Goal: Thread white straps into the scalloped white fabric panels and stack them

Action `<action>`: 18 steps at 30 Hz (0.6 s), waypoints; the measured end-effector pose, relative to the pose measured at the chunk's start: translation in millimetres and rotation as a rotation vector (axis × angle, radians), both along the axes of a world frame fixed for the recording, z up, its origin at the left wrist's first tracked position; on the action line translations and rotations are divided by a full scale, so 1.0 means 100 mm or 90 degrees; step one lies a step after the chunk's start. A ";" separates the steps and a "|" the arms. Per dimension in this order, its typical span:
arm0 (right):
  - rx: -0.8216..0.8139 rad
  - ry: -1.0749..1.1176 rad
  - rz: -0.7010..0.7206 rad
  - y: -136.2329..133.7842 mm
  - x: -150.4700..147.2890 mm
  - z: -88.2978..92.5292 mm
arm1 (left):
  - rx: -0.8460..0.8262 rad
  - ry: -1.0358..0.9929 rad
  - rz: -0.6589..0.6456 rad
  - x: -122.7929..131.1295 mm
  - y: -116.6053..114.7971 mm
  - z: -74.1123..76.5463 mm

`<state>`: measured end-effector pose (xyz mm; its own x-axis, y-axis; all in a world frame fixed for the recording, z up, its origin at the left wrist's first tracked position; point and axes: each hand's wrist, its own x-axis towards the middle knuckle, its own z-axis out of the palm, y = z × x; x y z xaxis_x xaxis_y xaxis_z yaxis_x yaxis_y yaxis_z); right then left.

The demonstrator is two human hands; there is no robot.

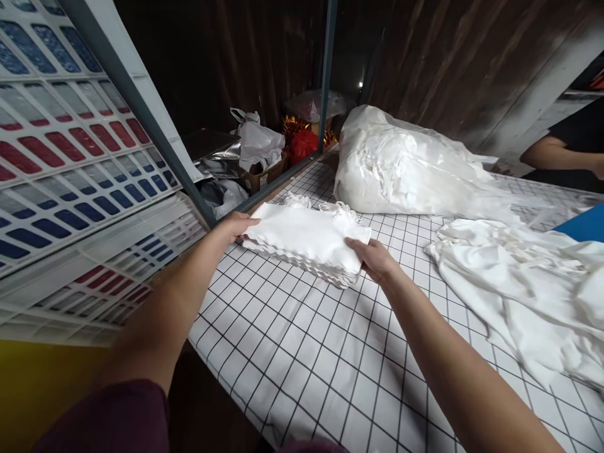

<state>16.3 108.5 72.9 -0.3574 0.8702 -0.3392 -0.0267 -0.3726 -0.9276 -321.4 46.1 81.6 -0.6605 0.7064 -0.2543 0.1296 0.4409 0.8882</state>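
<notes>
A neat stack of folded white strappy garments (306, 236) lies on the checked tabletop (278, 333). Its near side shows several wavy layered edges, and thin straps are bunched along its far side. At the stack's left end, my left hand (238, 226) is closed on the edge, thumb on top. My right hand (372, 257) pinches the right end, its thumb pressed on the top layer. The fingers under both ends are partly hidden, so I cannot tell how many layers each hand grips.
A clear plastic bag (401, 163) full of white cloth sits behind the stack. Loose white garments (528, 283) are heaped at right, near a blue item (582, 223). Plastic baskets (70, 157) and a metal post (329, 75) stand left and behind. Another person's arm (561, 154) shows far right.
</notes>
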 end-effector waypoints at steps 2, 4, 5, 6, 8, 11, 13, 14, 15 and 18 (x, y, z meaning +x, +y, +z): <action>0.015 -0.048 0.008 -0.06 0.07 -0.11 | -0.041 0.058 -0.026 0.01 -0.04 -0.06; 0.041 -0.080 0.034 -0.07 0.13 -0.19 | -0.071 0.125 -0.046 -0.01 -0.06 -0.09; 0.055 -0.102 0.055 -0.07 0.16 -0.20 | -0.083 0.158 -0.051 -0.02 -0.07 -0.09; 0.073 -0.138 0.073 -0.06 0.18 -0.21 | -0.093 0.185 -0.052 -0.03 -0.07 -0.08; 0.151 -0.261 0.070 -0.05 0.22 -0.17 | -0.112 0.280 -0.047 0.01 -0.08 -0.04; 0.394 -0.466 -0.060 -0.06 0.17 -0.07 | -0.070 0.564 -0.054 0.25 -0.08 0.01; 0.571 -0.498 -0.095 -0.08 0.01 0.00 | 0.008 0.723 -0.118 0.51 0.00 0.00; 0.639 -0.488 -0.068 -0.09 -0.09 0.03 | 0.043 0.756 -0.169 0.65 0.06 -0.02; 0.688 -0.476 -0.019 -0.09 -0.20 0.03 | 0.061 0.766 -0.226 0.77 0.13 -0.06; 0.702 -0.480 0.081 -0.03 -0.47 -0.04 | 0.019 0.755 -0.353 1.02 0.39 -0.24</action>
<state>-30.3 105.8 68.8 -0.4936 0.7902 0.3633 0.5997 0.6118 -0.5159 -219.7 85.3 57.3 -0.0909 0.9503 0.2978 0.9914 0.0582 0.1168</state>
